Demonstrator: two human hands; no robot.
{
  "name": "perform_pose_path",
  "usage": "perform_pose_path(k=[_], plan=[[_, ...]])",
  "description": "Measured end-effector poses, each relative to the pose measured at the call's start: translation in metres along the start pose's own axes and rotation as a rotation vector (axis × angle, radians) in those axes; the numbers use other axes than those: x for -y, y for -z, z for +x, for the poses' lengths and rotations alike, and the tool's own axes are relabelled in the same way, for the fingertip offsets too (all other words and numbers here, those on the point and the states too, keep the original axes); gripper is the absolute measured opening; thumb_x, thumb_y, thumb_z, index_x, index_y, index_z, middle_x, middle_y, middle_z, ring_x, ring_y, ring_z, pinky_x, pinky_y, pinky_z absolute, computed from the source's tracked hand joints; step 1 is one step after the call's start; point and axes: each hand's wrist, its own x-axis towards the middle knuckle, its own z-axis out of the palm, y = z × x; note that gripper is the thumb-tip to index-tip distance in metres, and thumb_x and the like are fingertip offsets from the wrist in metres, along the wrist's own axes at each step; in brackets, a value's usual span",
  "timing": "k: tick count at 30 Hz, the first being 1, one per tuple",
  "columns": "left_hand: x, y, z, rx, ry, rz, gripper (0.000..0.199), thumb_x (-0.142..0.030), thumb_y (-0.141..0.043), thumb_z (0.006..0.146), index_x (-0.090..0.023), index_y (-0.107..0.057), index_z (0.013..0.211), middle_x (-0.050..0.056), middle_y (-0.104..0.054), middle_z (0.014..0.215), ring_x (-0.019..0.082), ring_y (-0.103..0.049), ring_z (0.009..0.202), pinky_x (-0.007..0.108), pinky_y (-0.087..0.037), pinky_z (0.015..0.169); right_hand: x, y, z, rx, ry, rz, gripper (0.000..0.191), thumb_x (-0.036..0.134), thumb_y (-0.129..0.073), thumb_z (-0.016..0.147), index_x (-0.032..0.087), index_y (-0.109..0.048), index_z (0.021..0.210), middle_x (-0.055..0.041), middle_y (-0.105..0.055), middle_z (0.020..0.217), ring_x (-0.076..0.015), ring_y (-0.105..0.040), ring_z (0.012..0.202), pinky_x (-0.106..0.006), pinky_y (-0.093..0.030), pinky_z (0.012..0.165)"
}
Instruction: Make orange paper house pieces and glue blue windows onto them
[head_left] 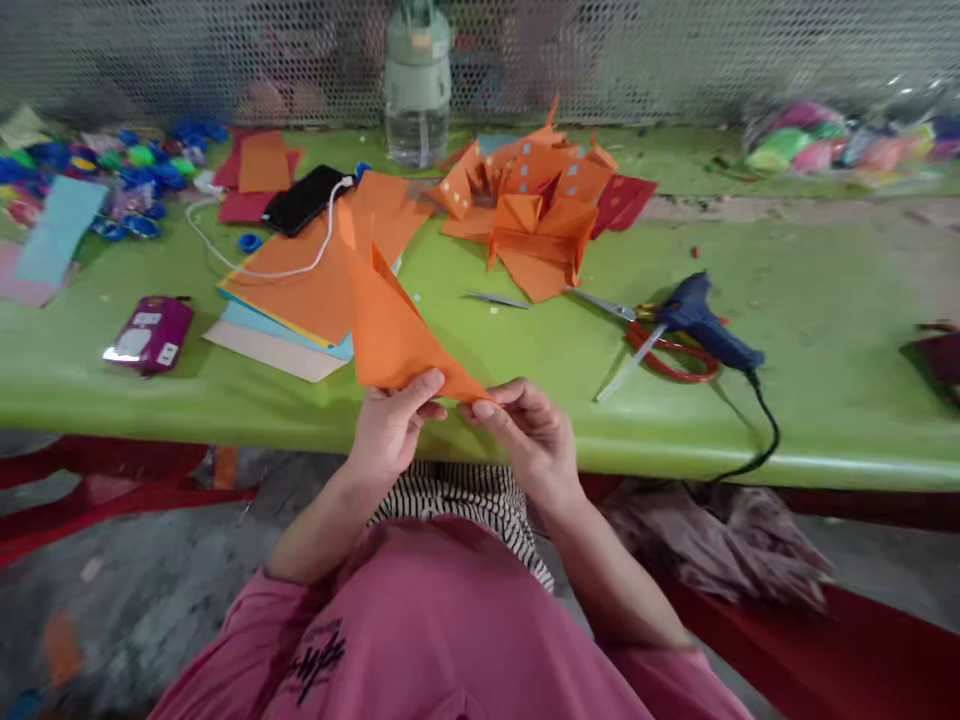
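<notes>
A folded orange paper is held up at the table's front edge, with a long pointed corner toward the right. My left hand is closed on its lower edge, thumb on top. At the pointed right corner, my right hand pinches the paper between thumb and fingers. Behind it on the left lies a stack of coloured sheets, an orange sheet uppermost. Folded orange paper pieces, some dotted, stand beyond my hands.
Right of my hands lie red-handled scissors and a blue glue gun with a black cord. Tweezers, a phone with a white cable, a bottle and a purple packet rest on the green table.
</notes>
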Motion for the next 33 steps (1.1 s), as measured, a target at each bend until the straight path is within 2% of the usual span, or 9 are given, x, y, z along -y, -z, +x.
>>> perform_pose_path(k=[4,9,13,15,19,24,29,31,33], plan=[[0.000,0.003,0.000,0.010,0.000,0.054,0.037,-0.034,-0.100,0.048,-0.021,-0.075,0.071,-0.006,-0.074,0.068,0.007,-0.068,0.055,0.012,-0.054,0.044,-0.002,0.003,0.000,-0.022,0.008,-0.039,0.029,0.051,-0.080,0.081,0.024,-0.068,0.082,0.0004,-0.074,0.078,-0.0125,-0.066,0.069,-0.026,-0.054,0.067],[0.009,0.003,-0.002,-0.027,-0.143,0.141,0.035,-0.033,-0.099,0.051,-0.019,-0.074,0.071,-0.003,-0.074,0.069,0.010,-0.071,0.063,0.018,-0.061,0.057,0.005,0.008,0.005,0.048,0.073,-0.306,0.033,0.052,-0.081,0.079,0.023,-0.069,0.090,0.0000,-0.071,0.081,-0.0135,-0.062,0.073,-0.027,-0.050,0.068],[0.014,0.004,-0.003,-0.014,-0.221,0.209,0.030,-0.029,-0.096,0.057,-0.019,-0.076,0.076,-0.001,-0.075,0.078,0.011,-0.071,0.074,0.022,-0.062,0.073,0.010,0.009,0.007,0.024,0.137,-0.488,0.038,0.054,-0.077,0.083,0.021,-0.061,0.071,0.0041,-0.057,0.063,-0.0097,-0.047,0.059,-0.026,-0.037,0.056],[0.013,0.006,-0.003,-0.004,-0.215,0.223,0.030,-0.031,-0.096,0.057,-0.019,-0.075,0.074,-0.001,-0.075,0.079,0.011,-0.070,0.073,0.022,-0.061,0.071,0.009,0.009,0.006,0.019,0.102,-0.458,0.043,0.058,-0.074,0.084,0.021,-0.056,0.068,0.0049,-0.051,0.060,-0.0095,-0.040,0.056,-0.026,-0.032,0.052],[0.006,0.009,-0.001,0.027,-0.169,0.240,0.029,-0.036,-0.095,0.058,-0.019,-0.073,0.067,-0.002,-0.072,0.068,0.009,-0.065,0.061,0.020,-0.056,0.057,0.005,0.011,0.004,0.041,-0.009,-0.355,0.045,0.062,-0.073,0.083,0.022,-0.055,0.070,0.0043,-0.049,0.061,-0.0103,-0.038,0.057,-0.026,-0.028,0.049],[-0.002,0.012,0.005,-0.005,-0.179,0.194,0.034,-0.040,-0.097,0.054,-0.022,-0.070,0.064,-0.005,-0.068,0.064,0.008,-0.060,0.058,0.021,-0.052,0.054,0.003,0.013,0.004,0.065,-0.010,-0.356,0.043,0.058,-0.074,0.083,0.022,-0.054,0.070,0.0057,-0.044,0.060,-0.0088,-0.032,0.055,-0.025,-0.023,0.047],[-0.004,0.017,0.010,0.009,-0.207,0.226,0.036,-0.045,-0.095,0.056,-0.023,-0.067,0.061,-0.009,-0.050,0.049,0.004,-0.043,0.046,0.019,-0.040,0.047,0.000,0.015,0.002,0.065,-0.035,-0.364,0.045,0.058,-0.073,0.083,0.023,-0.050,0.066,0.0067,-0.039,0.058,-0.0087,-0.030,0.054,-0.026,-0.022,0.048],[-0.006,0.019,0.010,0.024,-0.206,0.233,0.036,-0.045,-0.095,0.057,-0.023,-0.067,0.061,-0.008,-0.054,0.052,0.005,-0.048,0.050,0.019,-0.044,0.051,0.001,0.018,0.003,0.078,-0.033,-0.366,0.045,0.057,-0.074,0.083,0.023,-0.050,0.066,0.0069,-0.038,0.058,-0.0086,-0.029,0.054,-0.026,-0.022,0.048],[-0.009,0.023,0.010,0.071,-0.188,0.264,0.032,-0.043,-0.094,0.059,-0.023,-0.070,0.065,-0.006,-0.065,0.063,0.007,-0.057,0.059,0.019,-0.050,0.060,0.004,0.023,0.004,0.109,-0.028,-0.376,0.044,0.055,-0.074,0.084,0.022,-0.051,0.066,0.0070,-0.038,0.058,-0.0086,-0.029,0.053,-0.026,-0.022,0.048]])
